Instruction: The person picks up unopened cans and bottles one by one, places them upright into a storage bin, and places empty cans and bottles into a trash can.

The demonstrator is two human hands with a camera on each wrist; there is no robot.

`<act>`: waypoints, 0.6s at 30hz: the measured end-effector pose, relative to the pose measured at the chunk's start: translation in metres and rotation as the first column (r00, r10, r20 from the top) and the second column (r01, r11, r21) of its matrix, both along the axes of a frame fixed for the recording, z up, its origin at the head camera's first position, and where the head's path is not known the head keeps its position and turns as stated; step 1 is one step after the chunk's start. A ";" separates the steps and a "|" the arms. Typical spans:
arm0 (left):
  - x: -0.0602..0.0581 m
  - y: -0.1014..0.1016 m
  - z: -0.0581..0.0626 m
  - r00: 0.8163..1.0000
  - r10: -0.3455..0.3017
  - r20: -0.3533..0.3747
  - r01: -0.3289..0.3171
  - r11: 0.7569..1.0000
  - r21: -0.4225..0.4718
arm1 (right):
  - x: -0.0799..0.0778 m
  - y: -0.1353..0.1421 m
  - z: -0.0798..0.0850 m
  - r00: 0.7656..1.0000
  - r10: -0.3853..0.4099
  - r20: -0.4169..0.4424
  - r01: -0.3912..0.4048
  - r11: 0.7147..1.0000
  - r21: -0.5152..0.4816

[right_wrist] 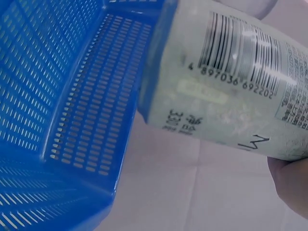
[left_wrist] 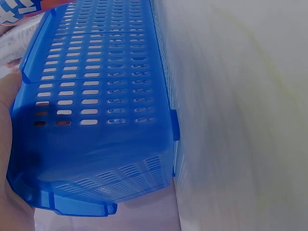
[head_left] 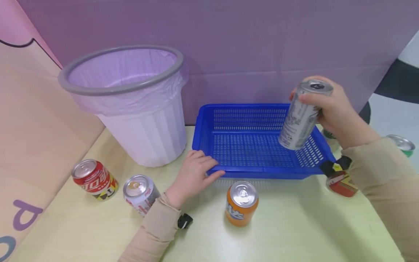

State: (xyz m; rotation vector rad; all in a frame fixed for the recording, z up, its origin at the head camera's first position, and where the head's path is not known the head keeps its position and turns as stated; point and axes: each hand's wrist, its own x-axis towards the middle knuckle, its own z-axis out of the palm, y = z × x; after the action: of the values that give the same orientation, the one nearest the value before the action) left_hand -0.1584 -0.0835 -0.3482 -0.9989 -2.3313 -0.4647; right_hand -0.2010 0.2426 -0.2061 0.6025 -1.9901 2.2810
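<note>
My right hand (head_left: 335,109) grips a tall silver drink can (head_left: 296,125) near its top, slightly tilted, above the right end of a blue plastic basket (head_left: 262,170). The can's top has a dark opening, and a barcode shows on its side in the right wrist view. At the basket's front left corner my left hand (head_left: 193,174) holds the rim, thumb along the front edge. In the left wrist view its thumb (left_wrist: 10,89) lies on the rim, while the other fingers are mostly hidden. No can is visible inside the basket.
An orange can (head_left: 241,205) stands before the basket. A silver-white can (head_left: 140,193) and a red can (head_left: 95,179) stand left, near a lined white trash bin (head_left: 147,134). Partly hidden by my right arm are a red can (head_left: 342,185) and a green can (head_left: 402,145).
</note>
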 end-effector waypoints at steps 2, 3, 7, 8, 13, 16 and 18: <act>0.000 0.000 0.000 1.000 0.001 -0.003 -0.001 1.000 -0.001 | -0.004 0.000 -0.001 1.000 -0.015 0.010 0.015 1.000 0.006; 0.000 -0.001 0.000 1.000 0.001 -0.004 -0.001 1.000 -0.002 | -0.006 0.000 -0.001 1.000 -0.020 0.011 0.020 1.000 0.003; 0.000 -0.001 0.001 1.000 0.000 -0.010 0.000 1.000 0.001 | -0.014 -0.002 -0.005 0.999 -0.033 0.007 0.033 0.999 -0.019; 0.000 -0.001 0.001 1.000 -0.001 -0.011 0.001 1.000 0.002 | -0.015 -0.002 -0.006 0.999 -0.046 0.009 0.046 0.999 -0.014; 0.001 -0.001 0.001 1.000 -0.001 -0.010 0.001 1.000 0.002 | -0.023 -0.006 -0.009 0.988 -0.153 0.035 0.150 0.986 0.071; 0.001 0.000 0.001 1.000 0.001 -0.008 -0.001 1.000 -0.002 | -0.027 -0.006 -0.012 0.973 -0.226 0.049 0.218 0.966 0.138; 0.001 0.000 0.001 1.000 0.001 -0.002 -0.001 1.000 -0.004 | -0.029 -0.005 -0.015 0.961 -0.268 0.062 0.254 0.951 0.174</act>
State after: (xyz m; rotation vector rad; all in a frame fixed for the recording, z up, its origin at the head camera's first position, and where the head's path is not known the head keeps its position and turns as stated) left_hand -0.1570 -0.0831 -0.3469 -0.9997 -2.3318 -0.4581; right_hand -0.2298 0.2379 -0.2208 0.2343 -2.1638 2.0336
